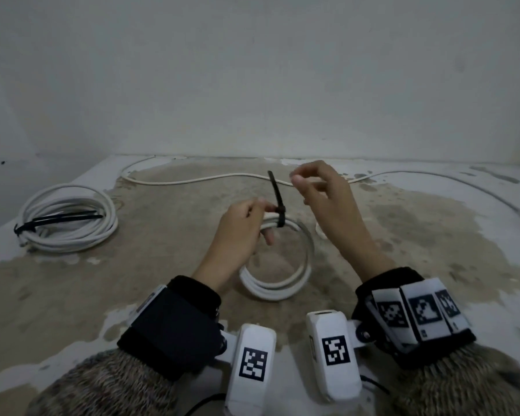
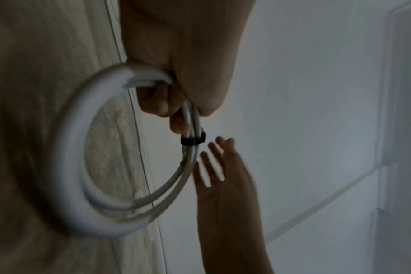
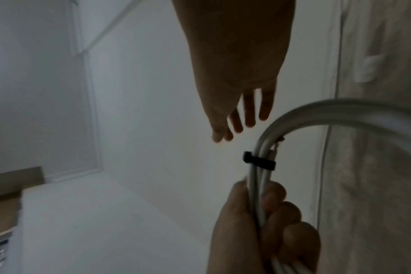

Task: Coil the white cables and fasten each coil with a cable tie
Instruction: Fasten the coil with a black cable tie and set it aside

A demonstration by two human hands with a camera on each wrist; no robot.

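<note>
My left hand (image 1: pixel 237 232) grips the small white coil (image 1: pixel 278 262) above the middle of the bench (image 1: pixel 168 259), a black cable tie (image 1: pixel 278 202) cinched round its top, tail sticking up. My right hand (image 1: pixel 324 193) hovers just beside it, fingers loose, holding nothing. A tied coil (image 1: pixel 69 219) lies near the left edge; a loose cable (image 1: pixel 222 177) runs along the back edge.

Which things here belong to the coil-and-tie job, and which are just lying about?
In the job:
- small white coil, held by the left hand
- black cable tie round it
- right hand, holding nothing
- loose white cable, uncoiled
- larger coil, with black ties

Lying about:
- stained tabletop
</note>
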